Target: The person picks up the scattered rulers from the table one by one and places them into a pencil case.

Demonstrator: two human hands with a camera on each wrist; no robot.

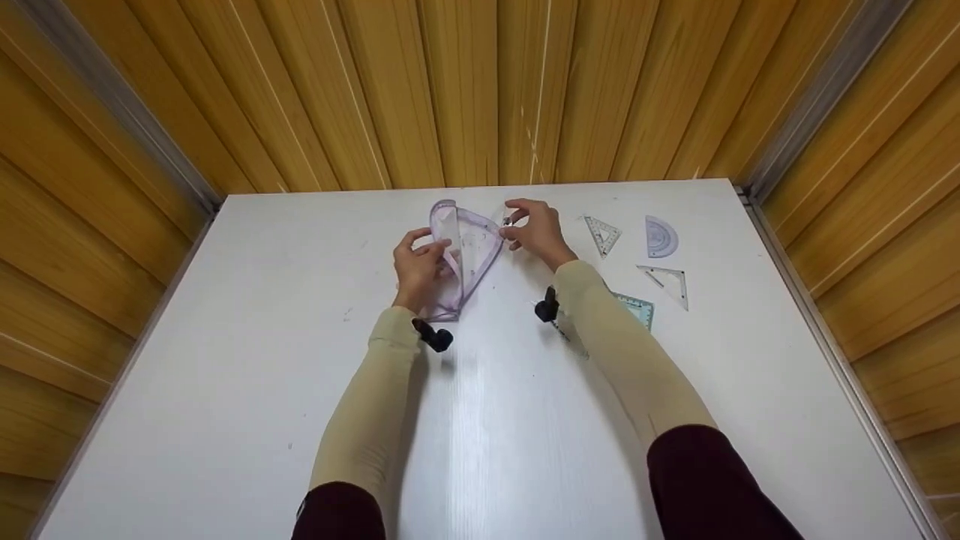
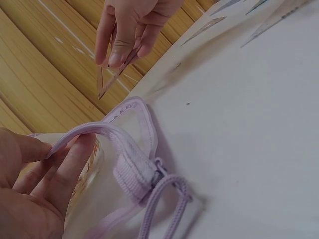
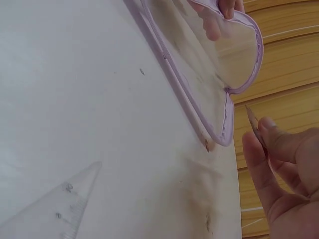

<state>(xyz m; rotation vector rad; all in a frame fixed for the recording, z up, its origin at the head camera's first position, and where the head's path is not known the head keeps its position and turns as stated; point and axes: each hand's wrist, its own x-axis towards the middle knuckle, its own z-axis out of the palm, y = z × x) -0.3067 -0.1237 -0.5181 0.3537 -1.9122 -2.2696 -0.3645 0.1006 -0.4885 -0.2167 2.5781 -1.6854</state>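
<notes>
A clear zip pouch (image 1: 470, 259) with lilac trim stands partly open on the white table. My left hand (image 1: 420, 266) holds its rim, and the left wrist view shows the lilac edge (image 2: 94, 127) pinched between thumb and fingers. Below that hand hangs the zip's cord pull (image 2: 164, 199). To the right of the pouch, my right hand (image 1: 538, 229) pinches a small clear set square (image 2: 113, 78) between thumb and fingertips. It is seen nearly edge-on in the right wrist view, a short gap from the pouch's corner.
On the right lie a small set square (image 1: 613, 237), a protractor (image 1: 663, 238) and another set square (image 1: 683, 285). A teal-edged ruler piece (image 1: 639, 309) and a clear pointed measuring piece (image 3: 60, 209) are partly hidden by the right arm. Wood-panelled walls border the table.
</notes>
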